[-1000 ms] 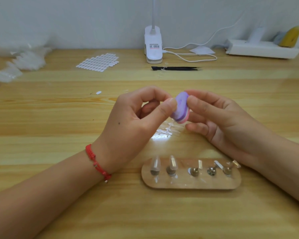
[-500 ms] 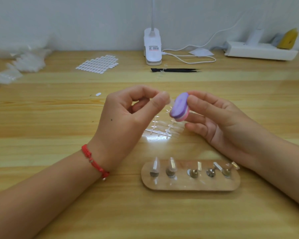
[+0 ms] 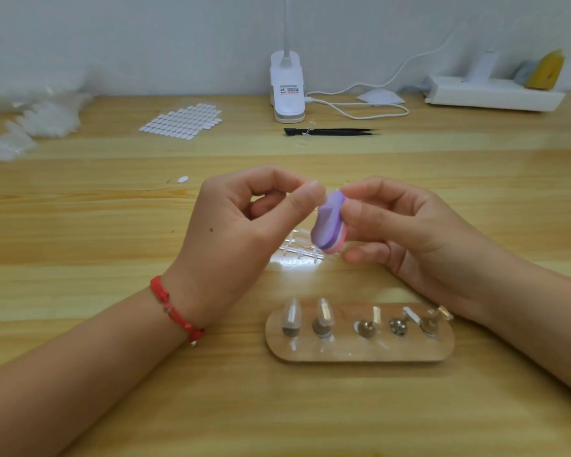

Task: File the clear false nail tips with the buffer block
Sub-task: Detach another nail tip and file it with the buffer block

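Observation:
My right hand (image 3: pixel 406 229) grips a small purple and pink buffer block (image 3: pixel 328 225) above the middle of the table. My left hand (image 3: pixel 241 232) pinches a clear nail tip between thumb and forefinger, right against the block's upper end; the tip itself is barely visible. Beneath the hands lies a clear plastic frame of nail tips (image 3: pixel 299 253). Nearer to me stands a wooden holder (image 3: pixel 360 352) with several metal pegs; two on the left carry clear nail tips (image 3: pixel 292 313).
Black tweezers (image 3: pixel 333 131), a white clip lamp base (image 3: pixel 287 89) with its cable, and a sheet of adhesive tabs (image 3: pixel 182 122) lie further back. Plastic bags (image 3: pixel 43 115) sit at the far left, a white power strip (image 3: pixel 493 95) at the far right.
The block has tilted more upright and my left hand's pinch has come back against its top end after drawing slightly apart half a second ago.

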